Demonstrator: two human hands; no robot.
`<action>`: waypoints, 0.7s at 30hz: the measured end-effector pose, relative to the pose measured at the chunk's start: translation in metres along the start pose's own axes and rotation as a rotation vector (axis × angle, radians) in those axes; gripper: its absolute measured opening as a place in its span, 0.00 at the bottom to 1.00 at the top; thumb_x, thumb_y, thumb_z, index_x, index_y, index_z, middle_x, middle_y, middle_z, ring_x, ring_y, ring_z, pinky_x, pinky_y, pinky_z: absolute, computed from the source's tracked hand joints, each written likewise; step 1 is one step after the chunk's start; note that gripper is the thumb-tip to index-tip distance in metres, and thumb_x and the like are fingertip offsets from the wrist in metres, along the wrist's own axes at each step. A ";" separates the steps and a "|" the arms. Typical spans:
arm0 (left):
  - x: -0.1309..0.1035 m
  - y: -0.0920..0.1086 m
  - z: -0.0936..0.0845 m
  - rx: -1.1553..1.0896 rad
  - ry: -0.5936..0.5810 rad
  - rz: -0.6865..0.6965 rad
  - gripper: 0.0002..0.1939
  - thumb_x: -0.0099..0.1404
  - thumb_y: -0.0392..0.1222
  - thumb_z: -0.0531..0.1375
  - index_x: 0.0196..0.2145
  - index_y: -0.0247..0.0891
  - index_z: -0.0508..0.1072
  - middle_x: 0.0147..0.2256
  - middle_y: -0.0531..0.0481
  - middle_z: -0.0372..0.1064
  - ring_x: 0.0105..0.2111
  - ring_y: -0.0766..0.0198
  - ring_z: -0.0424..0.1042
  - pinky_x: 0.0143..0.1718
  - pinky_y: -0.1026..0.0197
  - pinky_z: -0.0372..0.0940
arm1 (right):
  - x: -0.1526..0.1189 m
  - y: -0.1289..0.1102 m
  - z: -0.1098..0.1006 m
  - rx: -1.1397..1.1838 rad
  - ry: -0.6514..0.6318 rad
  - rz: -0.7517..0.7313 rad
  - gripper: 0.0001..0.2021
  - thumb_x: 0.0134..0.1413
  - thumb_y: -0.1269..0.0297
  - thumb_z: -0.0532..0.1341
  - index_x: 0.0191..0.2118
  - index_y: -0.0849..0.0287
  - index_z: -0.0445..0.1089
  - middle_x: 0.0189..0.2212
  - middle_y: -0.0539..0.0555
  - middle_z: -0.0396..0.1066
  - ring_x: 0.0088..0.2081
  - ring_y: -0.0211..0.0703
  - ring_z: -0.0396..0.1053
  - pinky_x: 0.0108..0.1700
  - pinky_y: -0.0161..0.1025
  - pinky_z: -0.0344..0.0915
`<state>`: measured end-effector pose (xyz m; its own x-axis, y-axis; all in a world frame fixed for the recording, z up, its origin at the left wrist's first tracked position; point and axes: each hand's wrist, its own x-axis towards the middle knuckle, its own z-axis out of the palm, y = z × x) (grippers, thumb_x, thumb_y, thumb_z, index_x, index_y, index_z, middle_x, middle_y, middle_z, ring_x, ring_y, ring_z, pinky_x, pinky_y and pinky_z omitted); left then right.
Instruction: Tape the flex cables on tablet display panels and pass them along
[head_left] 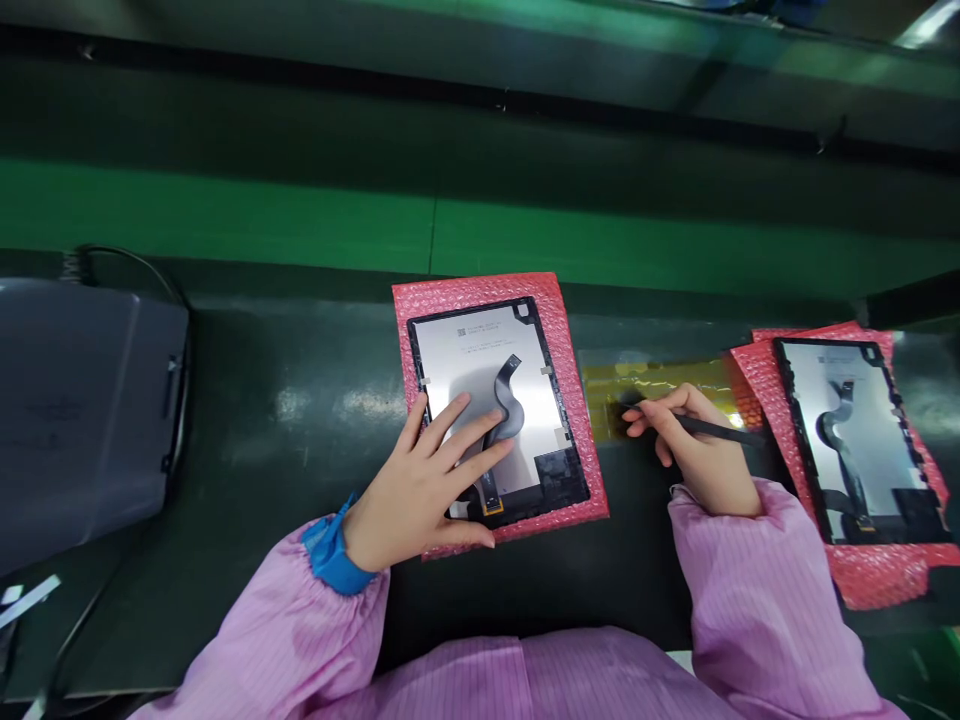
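My left hand (pixel 439 470) lies flat with fingers spread on the back of a display panel (pixel 480 370). A dark flex cable (pixel 508 390) curves over the panel's silvery back, partly under my fingers. Beneath the panel is a sheet of pink bubble wrap (pixel 585 440). My right hand (pixel 686 435) grips black tweezers (pixel 716 430) like a pen, to the right of the panel. Their tip points left, over a strip of yellowish transparent film (pixel 600 390) on the bench. Whether the tip touches the film, I cannot tell.
At the far right a second display panel (pixel 862 430) rests on pink bubble wrap (pixel 885 580). A large dark grey device (pixel 82 410) with a black cable (pixel 131 252) occupies the left side. Behind the dark bench (pixel 247 450) runs a green panel (pixel 300 215).
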<state>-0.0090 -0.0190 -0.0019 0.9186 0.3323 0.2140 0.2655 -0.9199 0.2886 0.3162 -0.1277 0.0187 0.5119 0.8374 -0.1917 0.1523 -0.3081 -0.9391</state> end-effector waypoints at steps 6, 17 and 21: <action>-0.003 0.003 -0.002 -0.053 0.021 -0.013 0.46 0.65 0.74 0.55 0.68 0.38 0.63 0.68 0.37 0.60 0.72 0.37 0.49 0.73 0.31 0.35 | -0.019 -0.001 0.006 0.272 -0.033 -0.066 0.18 0.57 0.53 0.72 0.28 0.56 0.67 0.28 0.53 0.80 0.21 0.35 0.73 0.14 0.25 0.55; -0.035 0.042 -0.011 -0.172 0.036 -0.030 0.10 0.75 0.36 0.57 0.49 0.40 0.76 0.60 0.50 0.73 0.72 0.52 0.53 0.75 0.40 0.42 | -0.092 -0.011 0.065 0.274 -0.313 0.020 0.11 0.66 0.62 0.66 0.31 0.56 0.69 0.29 0.54 0.80 0.17 0.33 0.67 0.16 0.29 0.63; -0.035 0.042 -0.008 -0.157 0.020 -0.077 0.11 0.77 0.38 0.55 0.51 0.37 0.75 0.60 0.47 0.74 0.71 0.49 0.56 0.74 0.40 0.50 | -0.094 -0.012 0.075 0.242 -0.321 0.026 0.11 0.65 0.60 0.66 0.31 0.56 0.69 0.29 0.54 0.81 0.17 0.35 0.68 0.16 0.31 0.64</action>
<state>-0.0323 -0.0680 0.0104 0.8909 0.4060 0.2036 0.2844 -0.8481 0.4470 0.2029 -0.1685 0.0269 0.2173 0.9410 -0.2592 -0.0804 -0.2474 -0.9656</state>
